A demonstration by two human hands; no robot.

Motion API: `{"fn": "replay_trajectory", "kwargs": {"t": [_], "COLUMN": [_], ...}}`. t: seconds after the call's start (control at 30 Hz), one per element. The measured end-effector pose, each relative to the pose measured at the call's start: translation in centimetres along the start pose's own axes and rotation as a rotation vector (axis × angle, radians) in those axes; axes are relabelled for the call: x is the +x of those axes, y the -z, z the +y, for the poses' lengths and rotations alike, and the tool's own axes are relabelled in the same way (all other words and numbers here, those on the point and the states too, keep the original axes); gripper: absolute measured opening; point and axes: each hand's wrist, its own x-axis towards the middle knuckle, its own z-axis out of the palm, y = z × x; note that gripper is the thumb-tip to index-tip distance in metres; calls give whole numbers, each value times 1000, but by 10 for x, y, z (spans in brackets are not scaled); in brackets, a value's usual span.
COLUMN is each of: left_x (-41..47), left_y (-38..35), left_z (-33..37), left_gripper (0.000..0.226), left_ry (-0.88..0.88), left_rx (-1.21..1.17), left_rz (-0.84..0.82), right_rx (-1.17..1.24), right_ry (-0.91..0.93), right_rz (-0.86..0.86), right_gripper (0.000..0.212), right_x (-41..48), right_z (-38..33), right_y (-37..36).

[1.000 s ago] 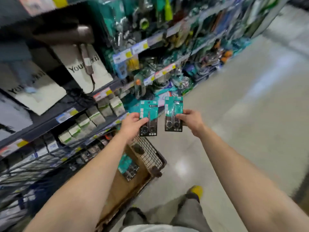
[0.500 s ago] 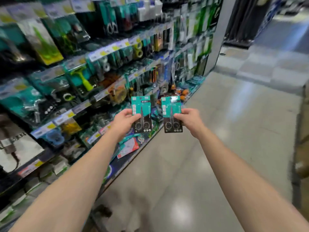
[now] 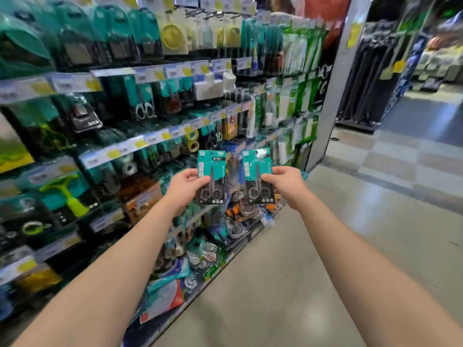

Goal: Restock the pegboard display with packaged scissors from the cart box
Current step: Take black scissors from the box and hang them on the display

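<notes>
Both arms are stretched out in front of me, each hand holding one teal-and-black scissors pack upright. My left hand (image 3: 185, 187) pinches the left scissors pack (image 3: 212, 171) by its left edge. My right hand (image 3: 285, 182) pinches the right scissors pack (image 3: 256, 169) by its right edge. The two packs sit side by side, a small gap between them, in front of the pegboard display (image 3: 160, 131). A hanging scissors pack (image 3: 141, 101) shows on the display's second row. The cart and its box are out of view.
The pegboard display fills the left side, with rows of hanging packs and price-tag rails (image 3: 75, 82). Loose goods lie on its bottom shelf (image 3: 213, 256). A grey pillar (image 3: 333, 83) ends the display. Shiny floor (image 3: 325, 259) stretches to the right.
The view has swung up and along the aisle, away from the cart and box onto higher pegboard rows. Both hands still carry their packs, held slightly higher.
</notes>
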Motion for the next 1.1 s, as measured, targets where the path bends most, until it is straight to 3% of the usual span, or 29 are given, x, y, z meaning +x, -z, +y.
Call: {"fn": "replay_trajectory", "kwargs": {"t": [0.13,0.27,0.47,0.83,0.97,1.1], "left_x": [84,149,220,228,221,214], "left_y": [-18,-23,-25,-27,-29,-32], "left_z": [21,36,35,51,59,71], "left_gripper": [28,25,36,23,29,15], "left_ry": [-22,-7,41,87,121,120], "left_rx": [4,17,86,-26,-25,-7], "left_rz": [43,78,166,576,708,763], "right_rx": [-27,-37,12,75,68,96], "right_ry": [32,60,112,234,245,300], "right_rz": [-37,-96,-203,-637,-728,-771], "right_gripper": [6,29,14,18,5,14], "right_x": [97,179,278,400,414,417], "right_z": [-25,-38,-54,-99,-116,-129], "right_y": [1,-9,-32,-115,-146,-166]}}
